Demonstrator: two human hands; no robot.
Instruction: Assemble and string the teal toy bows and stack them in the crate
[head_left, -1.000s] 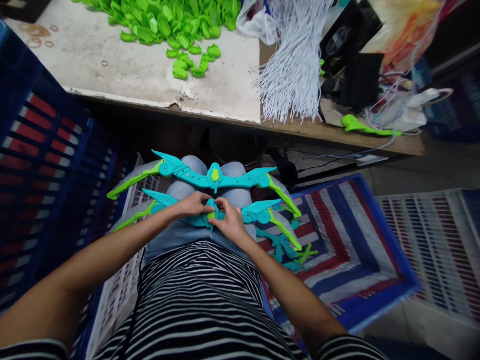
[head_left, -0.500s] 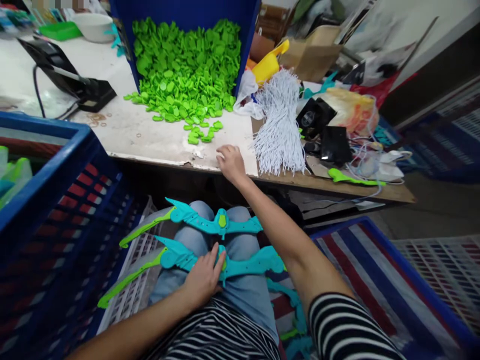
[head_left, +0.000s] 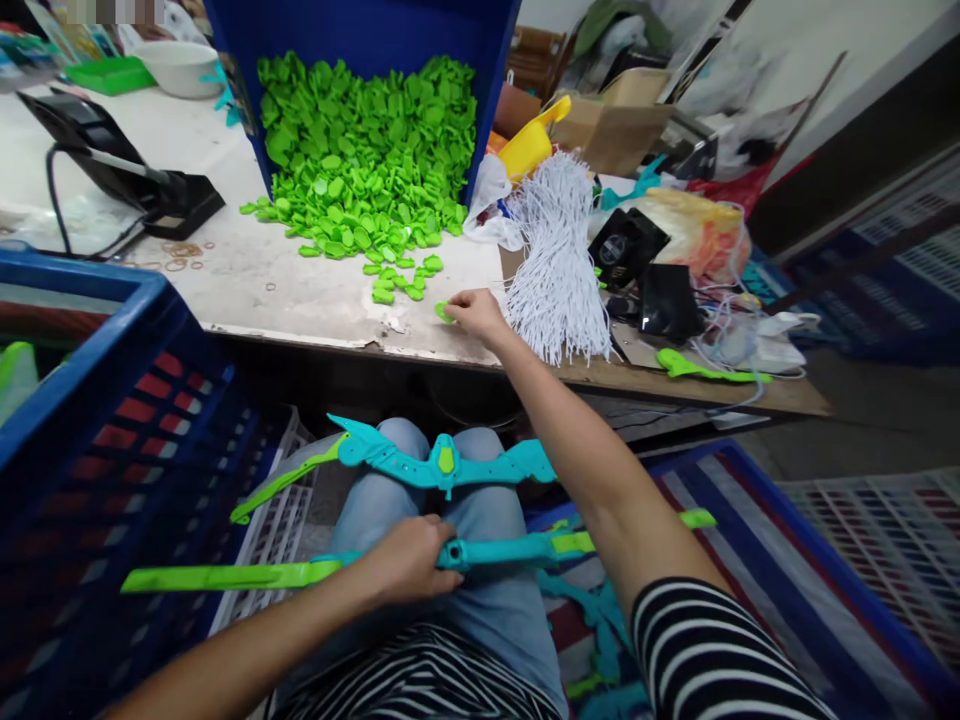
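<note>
My left hand is closed around the middle of a turquoise and green toy bow, which lies across my thighs turned edge-up. Over my knees rests a second toy bow, its flat face up with a green oval piece at its centre. At the table's front edge, my right hand pinches a small green plastic piece between thumb and fingers. Just beyond it lies a heap of similar green pieces, spilling from a blue bin tipped on its side.
A bundle of white cords and a yellow scoop lie right of the heap. Blue crate stands at my left. At my right, a crate with striped lining holds more turquoise parts. A black stand sits on the table's left.
My right hand has picked up a small green piece. My left hand has gone from resting on the near bow to gripping it, and that bow has rolled edge-up.
</note>
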